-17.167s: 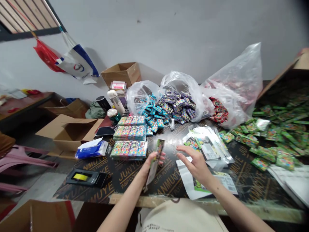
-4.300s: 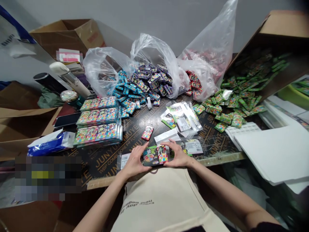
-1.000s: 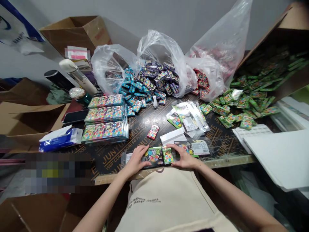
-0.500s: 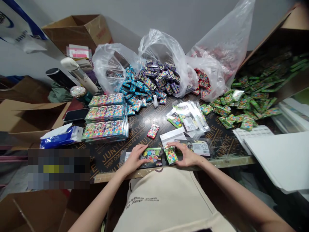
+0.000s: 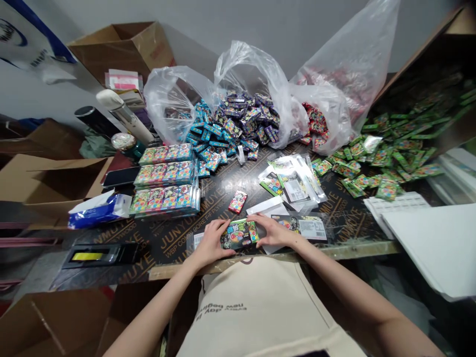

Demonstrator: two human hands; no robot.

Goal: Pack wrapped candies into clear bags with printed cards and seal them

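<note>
Both hands work at the near edge of the dark board table [image 5: 208, 208]. My left hand [image 5: 210, 242] pinches the left end of a clear sleeve holding small colourful packets [image 5: 238, 234]. My right hand [image 5: 271, 230] has its fingers curled on the sleeve's right end, over a small green packet. One red packet [image 5: 238, 201] lies loose just beyond the hands. A filled sleeve with a white label [image 5: 303, 225] rests to the right of my right hand.
Three stacks of filled sleeves [image 5: 165, 178] sit at the left. Plastic bags spill blue [image 5: 208, 139], purple [image 5: 247, 121] and red packets [image 5: 316, 124]; green packets [image 5: 383, 161] pour from a tipped carton. Empty sleeves [image 5: 293, 181], white sheets [image 5: 435, 238], tissues [image 5: 98, 210], a tape dispenser [image 5: 100, 254] and cardboard boxes [image 5: 48, 181] lie around.
My right hand has moved left, pushing the green packet in against the others in the sleeve. The left hand stays on the sleeve's left end.
</note>
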